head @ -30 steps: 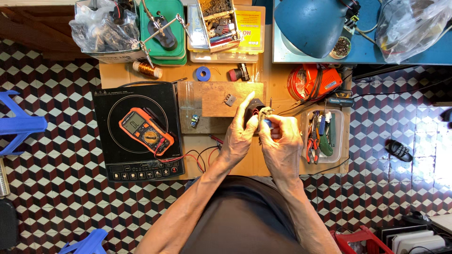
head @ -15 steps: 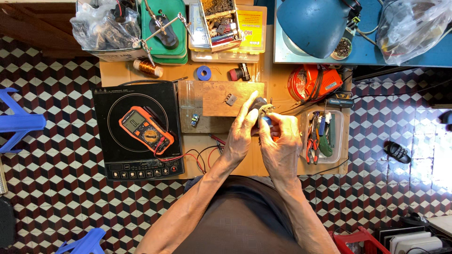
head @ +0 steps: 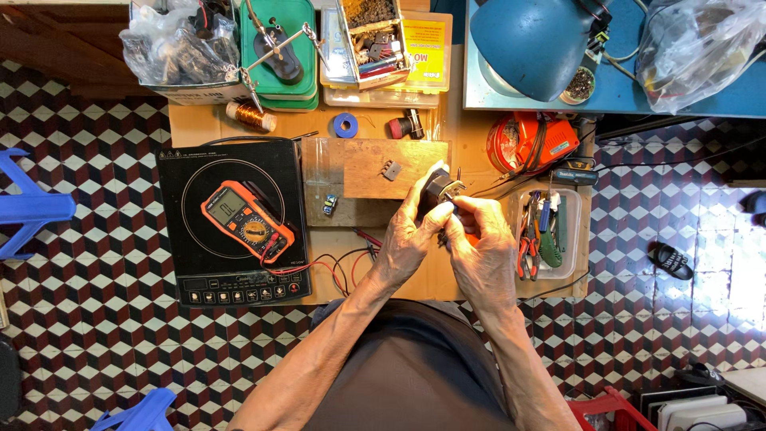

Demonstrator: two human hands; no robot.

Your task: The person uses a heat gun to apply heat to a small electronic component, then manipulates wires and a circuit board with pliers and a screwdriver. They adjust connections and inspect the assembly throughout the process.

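Observation:
My left hand [head: 405, 239] and my right hand [head: 481, 247] meet over the small wooden workbench [head: 447, 275]. Between the fingers of both hands sits a small dark round part with metal on top [head: 437, 188]. My left hand wraps its left side and my right fingertips pinch at its right edge. Just behind it lies a wooden board [head: 375, 164] with a small grey component on it. Red and black probe leads [head: 339, 263] run from an orange multimeter [head: 247, 221] toward my left wrist.
The multimeter rests on a black induction cooker [head: 191, 271]. A tray of pliers [head: 570, 231] is right of my hands, an orange tool [head: 531, 140] behind it. Parts bins, a copper wire spool [head: 249, 116], blue tape [head: 345, 124] and a blue lamp [head: 527, 44] line the back.
Both hands stay closed on the small dark part. My right fingers have shifted slightly on it; the hands hold nearly the same place.

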